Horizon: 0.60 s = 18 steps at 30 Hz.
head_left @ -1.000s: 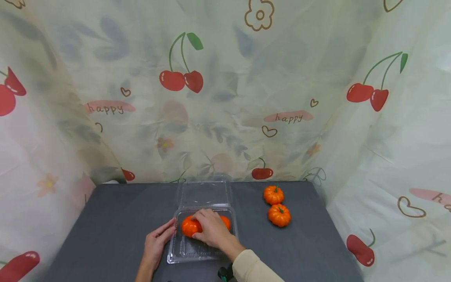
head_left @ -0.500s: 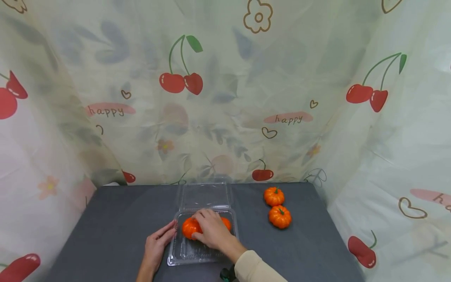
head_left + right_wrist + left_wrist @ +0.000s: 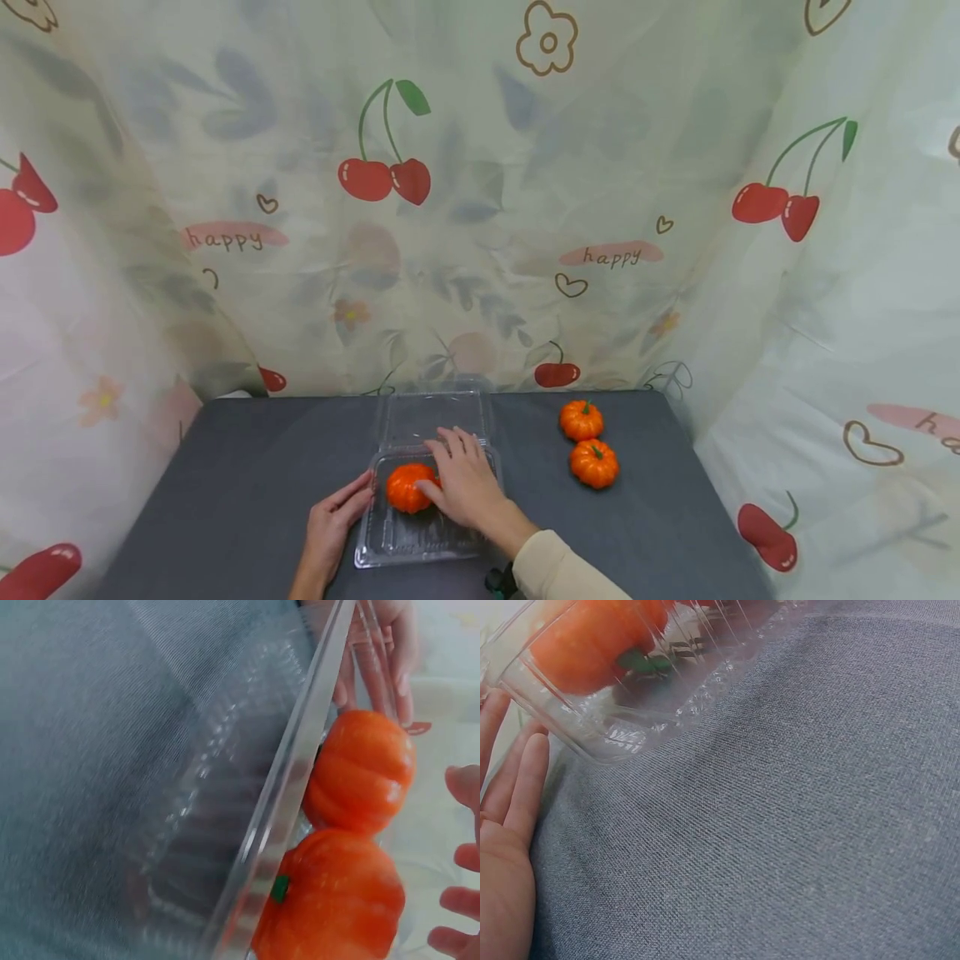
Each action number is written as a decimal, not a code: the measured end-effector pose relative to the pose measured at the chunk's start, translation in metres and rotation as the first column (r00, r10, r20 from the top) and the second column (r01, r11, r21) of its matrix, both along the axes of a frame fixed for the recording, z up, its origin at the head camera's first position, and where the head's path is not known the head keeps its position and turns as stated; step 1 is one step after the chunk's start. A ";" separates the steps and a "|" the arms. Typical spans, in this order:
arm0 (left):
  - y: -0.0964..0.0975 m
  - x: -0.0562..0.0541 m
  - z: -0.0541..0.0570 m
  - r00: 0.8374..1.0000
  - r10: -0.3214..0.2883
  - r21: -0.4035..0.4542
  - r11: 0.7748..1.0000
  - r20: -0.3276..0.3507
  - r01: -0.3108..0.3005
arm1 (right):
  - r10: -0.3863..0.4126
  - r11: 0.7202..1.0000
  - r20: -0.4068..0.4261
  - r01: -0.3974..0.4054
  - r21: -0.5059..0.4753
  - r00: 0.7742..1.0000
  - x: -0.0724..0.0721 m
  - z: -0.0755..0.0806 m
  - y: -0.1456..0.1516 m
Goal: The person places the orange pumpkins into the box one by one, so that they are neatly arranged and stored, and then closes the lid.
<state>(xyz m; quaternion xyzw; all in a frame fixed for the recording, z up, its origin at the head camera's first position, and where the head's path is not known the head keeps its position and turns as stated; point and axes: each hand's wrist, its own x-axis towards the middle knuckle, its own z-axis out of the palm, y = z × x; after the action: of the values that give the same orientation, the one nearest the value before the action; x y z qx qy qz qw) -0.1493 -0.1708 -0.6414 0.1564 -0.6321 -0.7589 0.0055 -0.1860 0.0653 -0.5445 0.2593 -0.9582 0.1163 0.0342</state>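
clear ribbed plastic clamshell box (image 3: 386, 533) sits on dark grey woven tabletop cloth (image 3: 262, 475), its clear lid (image 3: 437, 417) open twd far side. in the box, side by side: shiny orange ribbed mini pumpkin (image 3: 405, 490) at left, & 2nd orange ribbed mini pumpkin w/ green stem (image 3: 330, 900) at right, the latter hidden by r. hand in head view.

r. hand (image 3: 468, 487) is above box's right part, fingers spread; per r. wrist cam, fingertips (image 3: 461, 900) are apart fr. both pumpkins. thumb overlaps edge of left pumpkin in head view; can't tell if touching.

l. hand (image 3: 330, 527) is at box's left side, fingers straight & close tog., tips at the rim; can't tell how hard they press.

to right of box, well apart: far orange mini pumpkin (image 3: 581, 422) & near orange mini pumpkin (image 3: 595, 467), touching ea. other, stems up.

small dark obj. (image 3: 497, 581) by cream r. sleeve (image 3: 566, 567), can't ID. bg: off-white curtain (image 3: 480, 208) w/ red cherries, flowers, "happy" lettering.
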 end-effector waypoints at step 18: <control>0.001 0.000 0.000 1.000 -0.003 -0.053 0.999 0.006 0.003 | -0.059 0.998 -0.048 0.059 0.004 0.997 -0.011 -0.003 0.026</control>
<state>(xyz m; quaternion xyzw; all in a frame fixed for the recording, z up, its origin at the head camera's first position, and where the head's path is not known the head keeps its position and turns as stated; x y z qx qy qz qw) -0.1494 -0.1694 -0.6410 0.1573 -0.6521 -0.7416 0.0067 -0.1973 0.0917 -0.5480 0.2337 -0.9646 0.1066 0.0596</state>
